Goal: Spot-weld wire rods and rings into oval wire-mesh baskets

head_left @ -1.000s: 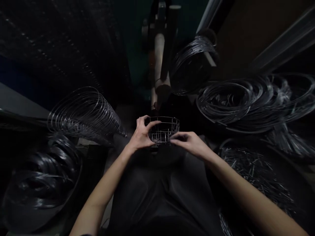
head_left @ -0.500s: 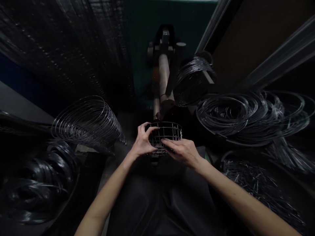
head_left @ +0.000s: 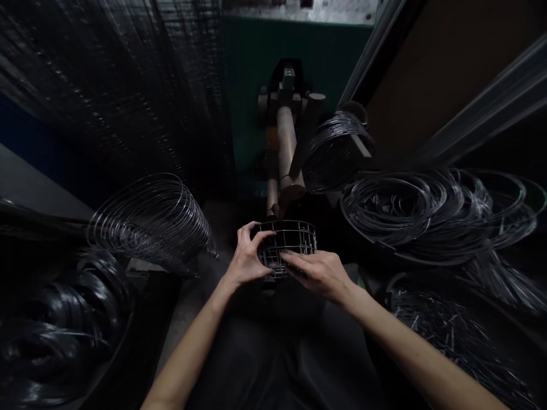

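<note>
A small round wire basket (head_left: 294, 236) sits in front of me under the tip of a machine's long brown arm (head_left: 285, 154). My left hand (head_left: 247, 255) curls around the basket's left side, fingers over its rim. My right hand (head_left: 319, 272) lies on the basket's near side, fingers pressed against the wire grid. Whether the right fingers pinch a loose wire I cannot make out in the dim light.
A row of wire rings (head_left: 149, 219) stands at the left, above dark coils (head_left: 55, 324). Large loose wire coils (head_left: 427, 210) lie at the right, with short cut wires (head_left: 453, 330) heaped below them. A green machine body (head_left: 256, 85) rises behind.
My right hand has slid leftward along the basket's near side. The left hand keeps its hold. The view has tilted, so everything sits lower in the picture.
</note>
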`<state>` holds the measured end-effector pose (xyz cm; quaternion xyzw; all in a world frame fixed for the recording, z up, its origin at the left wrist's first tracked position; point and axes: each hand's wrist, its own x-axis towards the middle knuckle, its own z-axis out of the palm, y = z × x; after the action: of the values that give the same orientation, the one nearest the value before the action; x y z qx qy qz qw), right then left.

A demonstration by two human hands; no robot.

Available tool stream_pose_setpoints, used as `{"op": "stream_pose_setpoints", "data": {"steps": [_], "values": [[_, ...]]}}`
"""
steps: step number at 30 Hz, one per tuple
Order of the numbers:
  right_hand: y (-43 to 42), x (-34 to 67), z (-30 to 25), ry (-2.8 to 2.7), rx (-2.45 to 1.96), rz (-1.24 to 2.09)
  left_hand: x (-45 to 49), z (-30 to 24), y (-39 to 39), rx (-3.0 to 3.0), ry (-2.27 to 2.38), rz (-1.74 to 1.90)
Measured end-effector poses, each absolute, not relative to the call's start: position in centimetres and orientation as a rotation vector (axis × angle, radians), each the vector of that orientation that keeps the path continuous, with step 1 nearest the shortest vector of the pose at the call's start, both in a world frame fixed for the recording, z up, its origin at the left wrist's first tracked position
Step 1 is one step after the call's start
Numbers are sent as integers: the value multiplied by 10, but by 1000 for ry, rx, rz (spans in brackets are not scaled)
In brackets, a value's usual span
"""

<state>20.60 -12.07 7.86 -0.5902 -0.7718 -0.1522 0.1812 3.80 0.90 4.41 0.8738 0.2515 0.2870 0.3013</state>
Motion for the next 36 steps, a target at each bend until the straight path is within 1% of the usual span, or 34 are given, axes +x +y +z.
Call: {"op": "stream_pose_setpoints", "data": {"steps": [8,15,25,29,36], "values": [[-104,215,80,-2169,-1735,-401,46,51,26,2297,669,739],[-93,217,83,-2154,-1756,-301,49,52,36,2315,677,771],[-91,215,87,-2098,-1858,-232,48,65,40,2294,729,633],[-90,213,89,-2089,-1858,-244,48,67,42,2302,728,656],[-94,212,86,-2091,-1896,-157,46,62,40,2305,708,657]]}}
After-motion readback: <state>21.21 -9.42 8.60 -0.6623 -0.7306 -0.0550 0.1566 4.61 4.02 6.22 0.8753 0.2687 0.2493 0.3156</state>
